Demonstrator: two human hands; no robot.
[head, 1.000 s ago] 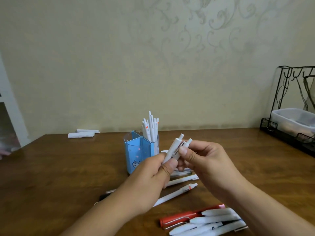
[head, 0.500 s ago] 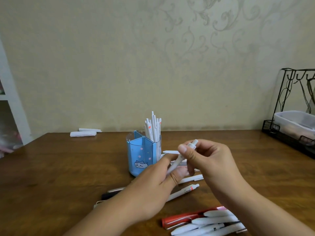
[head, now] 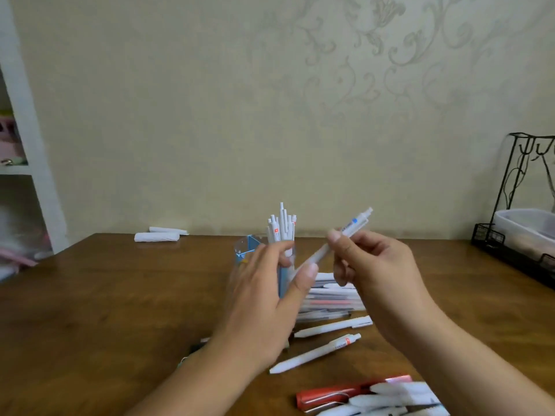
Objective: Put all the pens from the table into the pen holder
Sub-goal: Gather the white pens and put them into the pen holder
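Right hand (head: 378, 277) pinches a white pen (head: 345, 235) w/ thumb & fingers around its mid-barrel; pen is tilted, clicker end up and to the right, above and just right of the pen holder (head: 255, 256). The pen's lower end is blurred and reaches toward the left hand's thumb; can't tell if they touch. Left hand (head: 270, 298) is in front of the holder, fingers fairly straight & spread, thumb out to the right, gripping nothing that can be made out; it covers most of the holder's front.

Pen holder is blue w/ clear parts, upright on the worktop (head: 105, 310), w/ a bunch of white pens (head: 280, 226) standing in it, tips of clickers above the rim.

Right of the holder, behind the right hand, lies a flat stack of pens (head: 330, 301). In front of that stack, two loose white pens on the worktop: one (head: 333, 325) nearer the holder, another w/ a red mark (head: 315, 352) further toward the person. Further front-right of the holder, at the frame's bottom edge, a red pen (head: 330, 394) beside a pile of white pens (head: 396, 397).

Far left-behind the holder, by the wall: white rolled items (head: 157, 235). Far right of the holder: black wire rack (head: 510, 235) w/ a clear plastic tub (head: 528, 226) in it
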